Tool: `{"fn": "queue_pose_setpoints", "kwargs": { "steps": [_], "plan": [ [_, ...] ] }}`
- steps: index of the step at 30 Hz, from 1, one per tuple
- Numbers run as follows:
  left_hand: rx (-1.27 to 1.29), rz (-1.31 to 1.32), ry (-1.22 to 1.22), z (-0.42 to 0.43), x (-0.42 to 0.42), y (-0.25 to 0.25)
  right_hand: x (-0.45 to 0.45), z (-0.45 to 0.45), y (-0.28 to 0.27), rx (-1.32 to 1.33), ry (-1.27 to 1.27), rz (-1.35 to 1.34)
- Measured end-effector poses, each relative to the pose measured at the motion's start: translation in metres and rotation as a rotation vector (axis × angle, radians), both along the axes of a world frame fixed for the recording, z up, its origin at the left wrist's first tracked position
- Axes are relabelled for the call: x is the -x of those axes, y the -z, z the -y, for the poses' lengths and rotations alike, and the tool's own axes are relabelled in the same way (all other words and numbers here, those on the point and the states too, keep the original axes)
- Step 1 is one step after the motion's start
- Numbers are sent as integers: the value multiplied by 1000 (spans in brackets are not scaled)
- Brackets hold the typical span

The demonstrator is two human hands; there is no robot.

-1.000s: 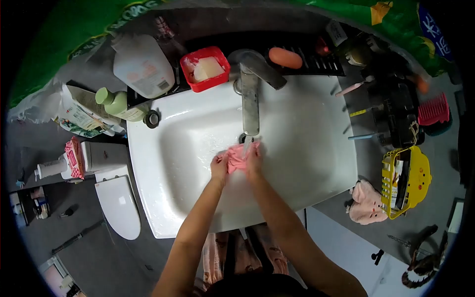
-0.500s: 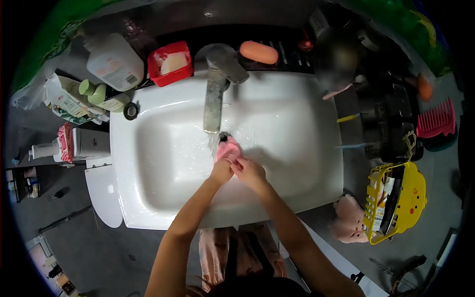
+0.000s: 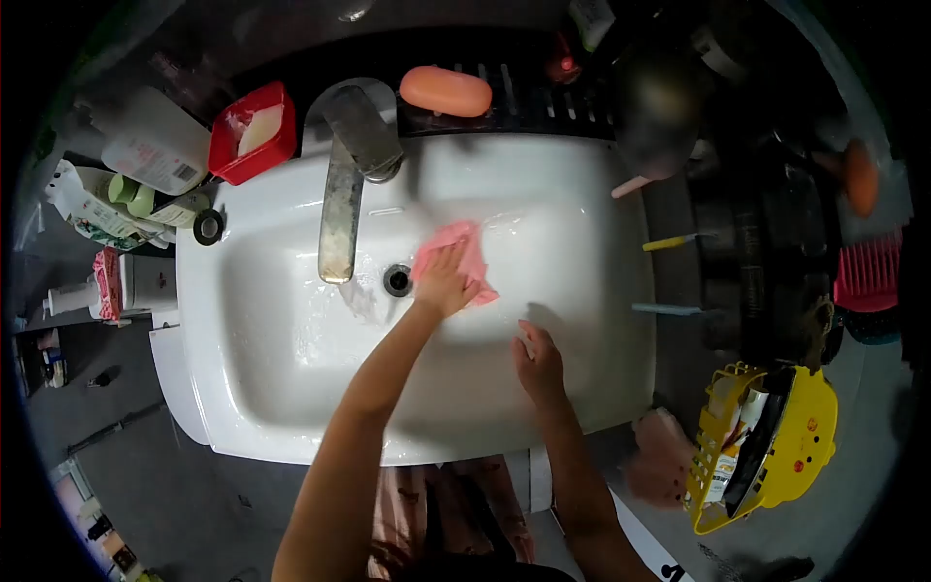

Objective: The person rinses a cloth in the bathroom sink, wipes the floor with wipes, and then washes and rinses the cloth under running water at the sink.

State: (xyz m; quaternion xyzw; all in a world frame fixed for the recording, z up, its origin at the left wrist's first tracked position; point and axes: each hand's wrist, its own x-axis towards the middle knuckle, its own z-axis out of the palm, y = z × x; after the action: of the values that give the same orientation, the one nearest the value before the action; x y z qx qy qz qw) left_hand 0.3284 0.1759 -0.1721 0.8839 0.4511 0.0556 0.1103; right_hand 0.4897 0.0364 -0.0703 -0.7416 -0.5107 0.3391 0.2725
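My left hand (image 3: 445, 282) holds a wet pink cloth (image 3: 468, 254) against the floor of a white sink (image 3: 291, 398), just right of the drain hole (image 3: 398, 280). Its fingers reach across the cloth, which spreads out beyond them. Lower right of it, my right hand (image 3: 538, 361) hovers over the basin with nothing in it, fingers loosely bent and apart. The metal faucet (image 3: 339, 213) points into the basin, left of the cloth. Below its spout is a whitish wet patch; whether water is running, I cannot tell.
Along the back ledge are a red soap dish (image 3: 254, 131) and an orange oval case (image 3: 446, 91). Bottles and a black tape roll (image 3: 208, 227) stand at left. Toothbrushes, a pink comb (image 3: 870, 272) and a yellow basket (image 3: 797, 446) lie to the right.
Both hands were together on the bunched cloth under running water. My right hand has let go and moved right. The cloth is now spread under my left hand. The view has shifted.
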Motion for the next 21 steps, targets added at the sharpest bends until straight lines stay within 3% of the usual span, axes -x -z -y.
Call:
{"fn": "queue_pose_setpoints", "kwargs": {
  "steps": [1, 4, 5, 7, 10, 13, 15, 16, 17, 18, 19, 20, 21],
  "plan": [
    [-113, 20, -83, 21, 9, 9, -3, 2, 1, -6, -3, -20],
    [200, -444, 190, 76, 18, -19, -6, 11, 2, -34, -5, -76],
    [251, -100, 317, 91, 14, -24, -5, 10, 1, -50, -3, -89],
    [438, 136, 504, 72, -9, -24, -3, 15, -2, -61, 18, -123],
    [397, 47, 301, 34, -59, -12, -7, 23, -11, -63, 36, -137],
    [262, 135, 73, 58, -96, -47, -16, 32, -13, -13, 176, -151],
    [541, 44, 204, 83, -108, -37, -23, 31, -20, -163, 123, -237],
    [589, 318, 141, 105, -107, -35, -29, 34, -12, -196, 97, -212],
    [933, 181, 256, 94, -86, -113, -30, 35, -8, -234, 73, -187],
    [933, 236, 350, 112, -87, -79, -28, 37, -7, -223, 115, -182],
    [927, 291, 445, 119, -82, -84, -23, 36, -11, -216, 157, -177],
    [1034, 262, 348, 128, -71, -91, -18, 35, -12, -247, 136, -105],
    [958, 65, 390, 128, -62, -94, -8, 35, -14, -243, 149, -171]
  ]
}}
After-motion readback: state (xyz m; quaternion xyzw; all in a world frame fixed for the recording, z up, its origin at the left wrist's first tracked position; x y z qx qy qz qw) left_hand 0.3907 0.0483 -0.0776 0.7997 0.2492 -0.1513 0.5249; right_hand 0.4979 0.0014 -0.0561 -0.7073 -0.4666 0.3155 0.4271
